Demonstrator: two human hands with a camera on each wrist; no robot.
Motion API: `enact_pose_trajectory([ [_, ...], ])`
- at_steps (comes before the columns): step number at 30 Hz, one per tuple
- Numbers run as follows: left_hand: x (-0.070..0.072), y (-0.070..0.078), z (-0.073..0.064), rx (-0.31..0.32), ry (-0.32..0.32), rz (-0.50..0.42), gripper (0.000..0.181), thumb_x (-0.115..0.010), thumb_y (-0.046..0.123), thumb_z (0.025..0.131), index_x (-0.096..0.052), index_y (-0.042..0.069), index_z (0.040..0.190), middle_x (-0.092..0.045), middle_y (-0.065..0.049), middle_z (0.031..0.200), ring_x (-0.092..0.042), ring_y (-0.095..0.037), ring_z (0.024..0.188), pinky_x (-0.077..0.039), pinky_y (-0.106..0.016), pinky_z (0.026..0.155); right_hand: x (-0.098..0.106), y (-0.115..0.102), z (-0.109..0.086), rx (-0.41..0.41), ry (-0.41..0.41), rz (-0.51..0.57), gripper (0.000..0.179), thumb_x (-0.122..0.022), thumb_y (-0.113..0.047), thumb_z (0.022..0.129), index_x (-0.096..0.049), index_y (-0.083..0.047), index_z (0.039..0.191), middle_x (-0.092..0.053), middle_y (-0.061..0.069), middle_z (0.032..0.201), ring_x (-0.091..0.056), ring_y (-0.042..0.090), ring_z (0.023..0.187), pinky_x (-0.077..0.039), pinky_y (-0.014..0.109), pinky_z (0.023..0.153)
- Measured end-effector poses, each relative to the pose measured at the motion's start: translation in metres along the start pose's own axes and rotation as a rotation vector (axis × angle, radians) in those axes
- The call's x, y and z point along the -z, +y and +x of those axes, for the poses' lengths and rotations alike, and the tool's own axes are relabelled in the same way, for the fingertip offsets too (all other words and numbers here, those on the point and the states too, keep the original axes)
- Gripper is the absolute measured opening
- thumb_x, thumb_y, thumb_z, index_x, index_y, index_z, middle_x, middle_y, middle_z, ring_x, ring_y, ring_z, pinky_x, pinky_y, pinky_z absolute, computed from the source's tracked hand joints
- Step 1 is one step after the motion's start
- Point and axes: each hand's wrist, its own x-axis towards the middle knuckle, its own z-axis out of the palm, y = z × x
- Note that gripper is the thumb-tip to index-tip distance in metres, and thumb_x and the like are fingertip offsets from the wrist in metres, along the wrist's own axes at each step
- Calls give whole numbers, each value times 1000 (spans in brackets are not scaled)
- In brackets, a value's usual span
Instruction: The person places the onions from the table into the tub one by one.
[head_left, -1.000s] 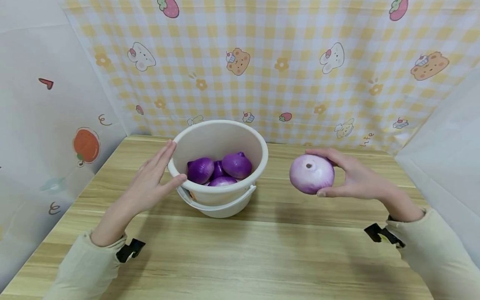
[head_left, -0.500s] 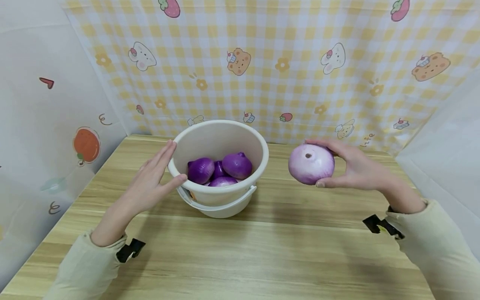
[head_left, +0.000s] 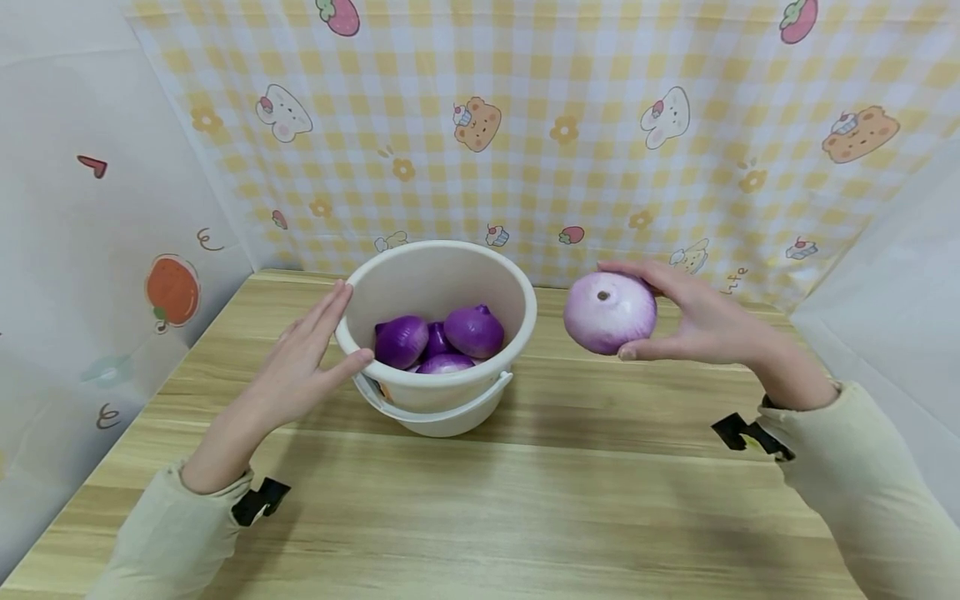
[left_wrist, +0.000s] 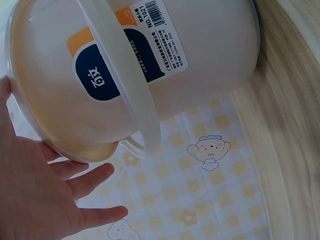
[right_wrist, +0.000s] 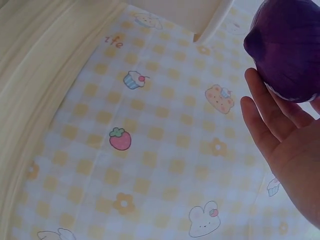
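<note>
A white bucket (head_left: 442, 400) stands on the wooden table, with several purple onions (head_left: 474, 332) lying inside it. Its handle (head_left: 450, 415) hangs down across the front. My left hand (head_left: 300, 358) rests on the bucket's left rim, fingers straight; the left wrist view shows those fingers (left_wrist: 92, 182) spread by the rim. To the right of the bucket, my right hand (head_left: 693, 321) holds another onion (head_left: 609, 313) above the table, thumb below and fingers over the top. That onion's purple pointed end (right_wrist: 287, 50) shows in the right wrist view.
Behind the wooden table (head_left: 480, 517) hangs a yellow checked curtain (head_left: 525, 150) with cartoon prints. A white sheet (head_left: 97, 250) closes off the left side, and another sheet (head_left: 892, 275) the right. The bucket bears a label (left_wrist: 150, 45).
My right hand has raised the onion and brought it a little left, closer to the bucket. The left hand and the bucket have stayed in place.
</note>
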Motion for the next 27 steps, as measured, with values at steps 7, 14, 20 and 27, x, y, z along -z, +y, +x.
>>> enact_pose_trajectory([
  [7, 0, 0, 0, 0, 4, 3, 76, -51, 42, 86, -10, 13, 143, -8, -7, 146, -13, -31, 129, -11, -59, 96, 3, -4, 14, 14, -7, 16, 84, -82, -14, 61, -38, -10, 133, -45, 4, 125, -45, 14, 107, -37, 20, 83],
  [14, 0, 0, 1, 5, 1, -5, 75, -51, 42, 87, -9, 14, 143, -8, -7, 146, -12, -31, 129, -10, -60, 96, 5, -6, 30, 99, -4, 34, 87, -83, -12, 57, -40, -9, 132, -40, 3, 132, -42, 18, 113, -37, 24, 85],
  [20, -1, 1, 0, 5, 0, -6, 75, -50, 42, 87, -9, 14, 143, -7, -6, 146, -12, -31, 129, -10, -60, 96, 6, -12, 40, 98, -13, 18, 84, -82, -15, 61, -39, -8, 133, -43, 5, 127, -42, 18, 110, -38, 33, 83],
  [27, 0, 1, 0, 10, 6, -8, 75, -51, 42, 86, -9, 15, 143, -7, -6, 146, -12, -33, 129, -10, -60, 96, 6, -18, 48, 62, -27, 1, 80, -80, -22, 64, -39, -11, 133, -44, 3, 126, -43, 17, 109, -38, 39, 84],
])
